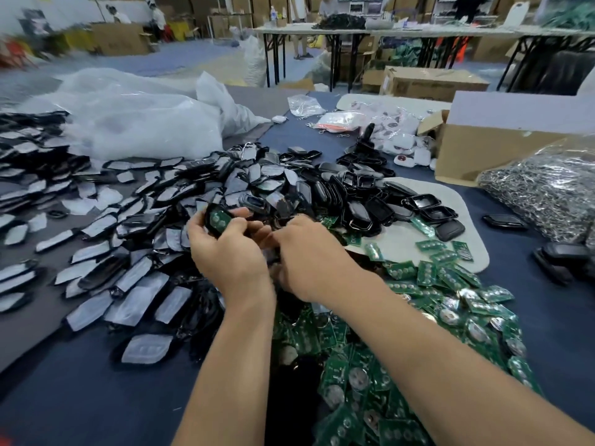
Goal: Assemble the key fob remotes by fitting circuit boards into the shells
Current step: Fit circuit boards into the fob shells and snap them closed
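Seating looked done on one unit: green circuit board (219, 220) sat in the black shell (210, 208), left hand (225, 252) curled round it over the heap. Right hand (310, 255) close beside, fingertips hidden, grip unclear. Loose boards (434, 278) and empty shells (428, 207) remained, lots.

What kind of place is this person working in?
Likely a small assembly workshop or warehouse: heaps of black shells and green circuit boards spread over the table, and cardboard boxes stand around.
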The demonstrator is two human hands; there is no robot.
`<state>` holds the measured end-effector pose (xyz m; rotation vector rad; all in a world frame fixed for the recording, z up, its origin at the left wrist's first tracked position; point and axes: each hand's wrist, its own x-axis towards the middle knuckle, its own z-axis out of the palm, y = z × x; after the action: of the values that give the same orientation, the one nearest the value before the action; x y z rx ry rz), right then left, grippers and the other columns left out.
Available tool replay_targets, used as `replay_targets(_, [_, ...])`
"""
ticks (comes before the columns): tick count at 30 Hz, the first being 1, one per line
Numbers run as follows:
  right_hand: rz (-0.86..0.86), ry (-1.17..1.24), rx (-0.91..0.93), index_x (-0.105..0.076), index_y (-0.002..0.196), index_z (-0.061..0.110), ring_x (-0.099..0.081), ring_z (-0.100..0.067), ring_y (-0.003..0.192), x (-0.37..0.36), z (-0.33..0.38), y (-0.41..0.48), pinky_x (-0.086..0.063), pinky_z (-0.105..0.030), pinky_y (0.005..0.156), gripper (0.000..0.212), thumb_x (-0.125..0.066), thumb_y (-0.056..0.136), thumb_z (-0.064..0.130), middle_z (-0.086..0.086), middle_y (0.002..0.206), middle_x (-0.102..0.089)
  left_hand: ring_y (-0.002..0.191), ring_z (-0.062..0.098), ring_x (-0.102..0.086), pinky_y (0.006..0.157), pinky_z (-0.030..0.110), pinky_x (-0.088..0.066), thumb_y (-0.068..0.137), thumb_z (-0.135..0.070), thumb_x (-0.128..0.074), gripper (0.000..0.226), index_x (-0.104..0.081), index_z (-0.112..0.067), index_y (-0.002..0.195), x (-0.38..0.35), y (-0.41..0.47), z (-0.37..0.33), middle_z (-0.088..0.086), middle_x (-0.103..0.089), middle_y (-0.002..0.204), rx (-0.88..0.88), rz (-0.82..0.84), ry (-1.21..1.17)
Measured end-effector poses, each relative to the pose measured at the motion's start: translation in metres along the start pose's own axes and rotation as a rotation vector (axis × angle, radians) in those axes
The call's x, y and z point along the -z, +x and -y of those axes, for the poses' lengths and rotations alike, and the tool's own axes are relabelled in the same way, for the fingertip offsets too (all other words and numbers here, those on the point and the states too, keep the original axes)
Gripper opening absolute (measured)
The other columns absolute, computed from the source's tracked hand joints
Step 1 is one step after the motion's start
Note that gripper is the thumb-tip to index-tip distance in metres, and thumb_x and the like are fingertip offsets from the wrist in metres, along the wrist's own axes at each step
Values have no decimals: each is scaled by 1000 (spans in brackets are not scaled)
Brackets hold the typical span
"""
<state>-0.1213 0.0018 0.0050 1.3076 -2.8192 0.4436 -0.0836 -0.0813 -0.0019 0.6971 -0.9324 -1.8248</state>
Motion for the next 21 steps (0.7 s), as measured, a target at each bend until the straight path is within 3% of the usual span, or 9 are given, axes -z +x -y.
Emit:
replay_targets(2, [-51, -76, 20, -58, 89, 29, -56, -27, 102, -3, 2, 0, -33, -34, 74, 11, -67, 88, 22, 0, 86, -58, 47, 14, -55, 47, 27, -49, 92, 16, -43, 45, -52, -27, 104, 0, 1, 0, 3, -69, 72, 38, -6, -59])
replay_targets(4, [-113, -54, 17, -70, 91, 26, -58, -26, 98, -5, 3, -3, -30, -35, 74, 9, -68, 87, 18, 1, 89, -64, 45, 13, -52, 44, 26, -43, 89, 13, -44, 40, -52, -24, 103, 1, 1, 0, -6, -66, 60, 32, -3, -34])
replay_targets(7, [-210, 374, -138, -82, 99, 29, -66, -17, 80, -1, 1, -18, -52, -33, 70, 22, -68, 89, 15, 1, 83, -76, 45, 11, -48, 42, 24, -37, 87, 10, -47, 36, -52, -19, 108, 1, 3, 1, -10, -60, 53, 9, -26, 37])
replay_targets(10, [-397, 805, -331, -81, 82, 32, -59, -7, 52, 6, -18, -44, -42, -14, 44, 22, -71, 95, 17, 14, 69, -73, 45, 11, -47, 42, 25, -35, 88, 8, -50, 35, -53, -22, 104, 1, 0, 1, -7, -56, 56, 23, 26, 98])
replay_targets(14, [-496, 1229, -495, -82, 76, 28, -57, -4, 58, 17, -47, -81, -47, -14, 54, 30, -70, 95, 8, 9, 63, -68, 44, 15, -42, 44, 25, -33, 78, 6, -54, 30, -64, -21, 85, -5, -20, 8, -3, -51, 54, 105, 351, 301])
replay_targets(17, [-500, 1327, -537, -81, 85, 13, -53, -9, 61, 16, -61, -94, -44, -19, 57, 21, -66, 96, 3, -2, 67, -64, 47, 15, -45, 44, 24, -35, 68, -8, -57, 21, -70, -24, 72, -13, -43, 13, 2, -56, 60, 218, 655, 416])
replay_targets(21, [-583, 1405, -620, -79, 92, 5, -50, -9, 57, 14, -75, -101, -43, -20, 55, 16, -65, 97, 0, -5, 69, -63, 47, 15, -47, 45, 23, -39, 77, -18, -63, 12, -72, -25, 72, -21, -64, 26, 2, -61, 66, 250, 846, 521])
